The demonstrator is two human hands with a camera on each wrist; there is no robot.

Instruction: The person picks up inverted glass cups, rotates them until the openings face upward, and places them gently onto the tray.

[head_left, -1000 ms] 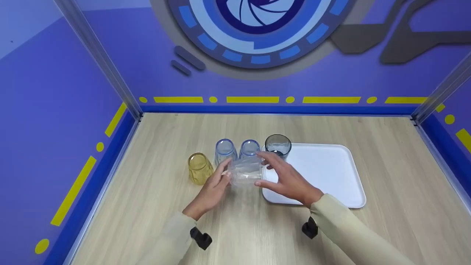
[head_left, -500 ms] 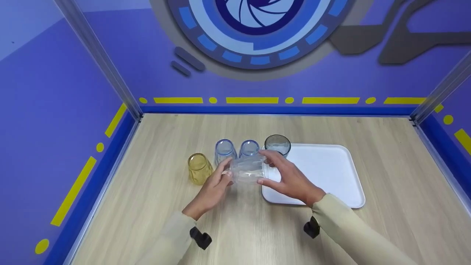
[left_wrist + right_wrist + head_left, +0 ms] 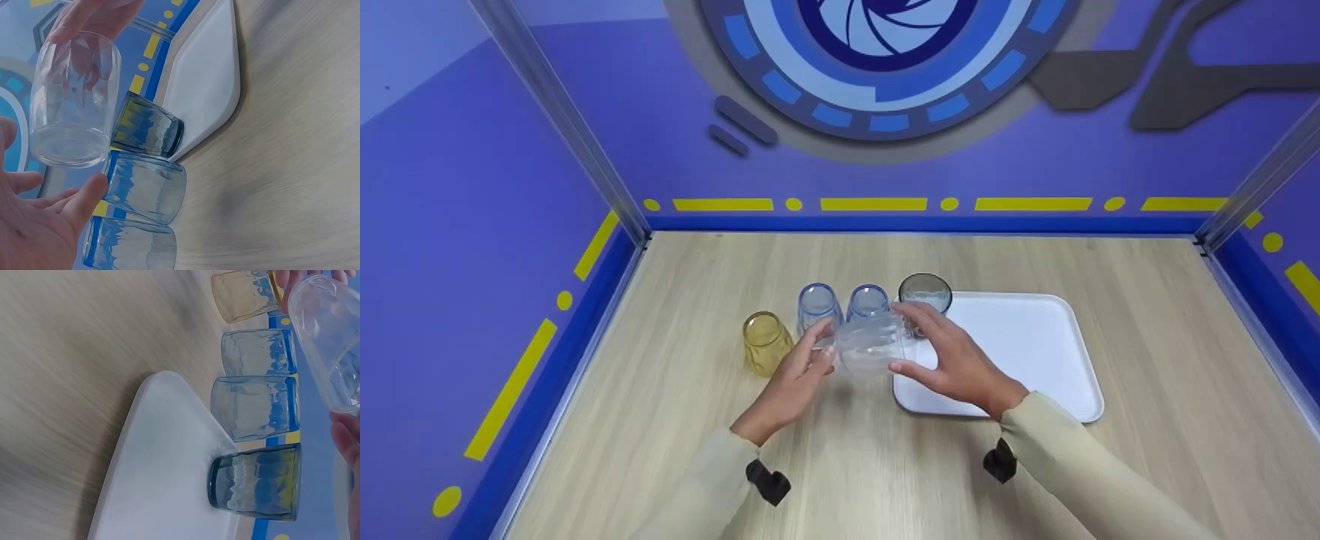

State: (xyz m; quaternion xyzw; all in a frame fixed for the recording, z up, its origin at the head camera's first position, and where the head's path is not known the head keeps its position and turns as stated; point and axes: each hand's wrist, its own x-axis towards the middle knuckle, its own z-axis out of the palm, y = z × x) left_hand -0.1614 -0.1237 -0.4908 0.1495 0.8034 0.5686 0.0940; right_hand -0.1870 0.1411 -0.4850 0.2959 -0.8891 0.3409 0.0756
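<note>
A clear drinking glass (image 3: 872, 349) is held sideways above the table, its thick base toward my left hand and its rim toward my right. My right hand (image 3: 964, 375) grips it near the rim, thumb below and fingers above. Beside the base, my left hand (image 3: 787, 382) has its fingers spread; in the left wrist view its fingertips look just apart from the glass. Behind stand two blue glasses (image 3: 818, 301) upside down, partly covered by the hands and the clear glass. An upright grey glass (image 3: 925, 287) stands on the corner of a white tray (image 3: 1035, 360).
To the left of my left hand, a yellow glass (image 3: 766, 345) stands upside down on the wooden table (image 3: 660, 420). Blue panels (image 3: 885, 176) close off the back and both sides of the table.
The clear glass has shifted slightly right with my right hand and tilted a little. My left fingers, earlier around its base, have come away from it. The other glasses stay put.
</note>
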